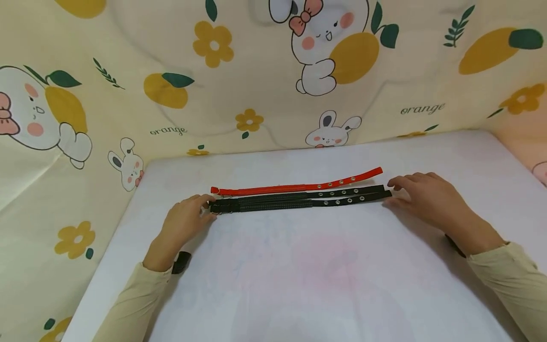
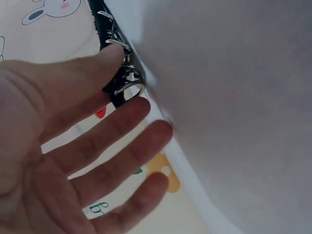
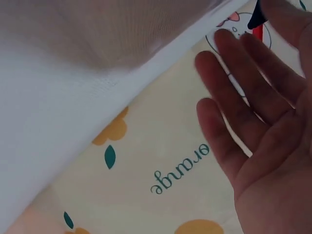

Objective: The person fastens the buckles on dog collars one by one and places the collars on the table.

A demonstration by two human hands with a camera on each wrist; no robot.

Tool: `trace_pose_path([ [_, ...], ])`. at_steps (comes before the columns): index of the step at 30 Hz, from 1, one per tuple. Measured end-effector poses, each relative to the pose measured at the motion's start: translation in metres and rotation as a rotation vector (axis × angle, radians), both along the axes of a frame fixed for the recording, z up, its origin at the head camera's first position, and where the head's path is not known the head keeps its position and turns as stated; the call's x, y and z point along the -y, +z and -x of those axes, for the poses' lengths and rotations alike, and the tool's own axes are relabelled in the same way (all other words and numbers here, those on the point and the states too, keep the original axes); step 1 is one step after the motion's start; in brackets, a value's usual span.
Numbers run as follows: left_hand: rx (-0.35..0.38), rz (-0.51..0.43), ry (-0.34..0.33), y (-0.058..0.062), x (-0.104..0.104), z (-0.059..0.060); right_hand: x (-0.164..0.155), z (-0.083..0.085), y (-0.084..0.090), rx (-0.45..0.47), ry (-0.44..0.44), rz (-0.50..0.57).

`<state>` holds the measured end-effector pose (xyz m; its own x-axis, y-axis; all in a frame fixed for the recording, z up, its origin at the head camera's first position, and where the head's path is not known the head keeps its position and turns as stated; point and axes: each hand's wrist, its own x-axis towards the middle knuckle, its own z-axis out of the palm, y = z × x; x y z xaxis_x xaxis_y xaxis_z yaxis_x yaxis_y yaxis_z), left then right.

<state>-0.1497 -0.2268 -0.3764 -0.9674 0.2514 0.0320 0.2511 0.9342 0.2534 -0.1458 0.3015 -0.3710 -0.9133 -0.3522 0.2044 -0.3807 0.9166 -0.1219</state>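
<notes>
We see three collars at the frame's middle: one red collar (image 1: 299,185) and two black collars (image 1: 299,199). Our left hand (image 1: 183,223) and right hand (image 1: 423,197) touch their ends, fingers (image 2: 97,141) straight and apart.

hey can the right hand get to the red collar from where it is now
Probably yes. The right hand rests open at the tips of the two black collars, and the red collar lies just beyond them with nothing covering its near tip.

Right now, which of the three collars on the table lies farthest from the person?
The red collar. It lies behind the two black collars, nearest the printed cloth backdrop, and neither hand touches it.
</notes>
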Motion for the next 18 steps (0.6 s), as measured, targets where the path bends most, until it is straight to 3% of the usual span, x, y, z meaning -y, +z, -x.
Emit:
trace_pose_path([
  [7, 0.058, -0.093, -0.007, 0.0019, -0.0008, -0.0012, -0.0007, -0.0036, -0.0033, -0.089, 0.052, -0.016],
  [14, 0.055, -0.142, 0.003, 0.0034, -0.0023, 0.0003, 0.0010, -0.0022, 0.0006, -0.040, 0.036, 0.008],
  [18, 0.066, -0.169, 0.023, 0.0026, -0.0033, 0.0001, 0.0047, -0.0032, -0.0009, -0.007, 0.012, 0.093],
])
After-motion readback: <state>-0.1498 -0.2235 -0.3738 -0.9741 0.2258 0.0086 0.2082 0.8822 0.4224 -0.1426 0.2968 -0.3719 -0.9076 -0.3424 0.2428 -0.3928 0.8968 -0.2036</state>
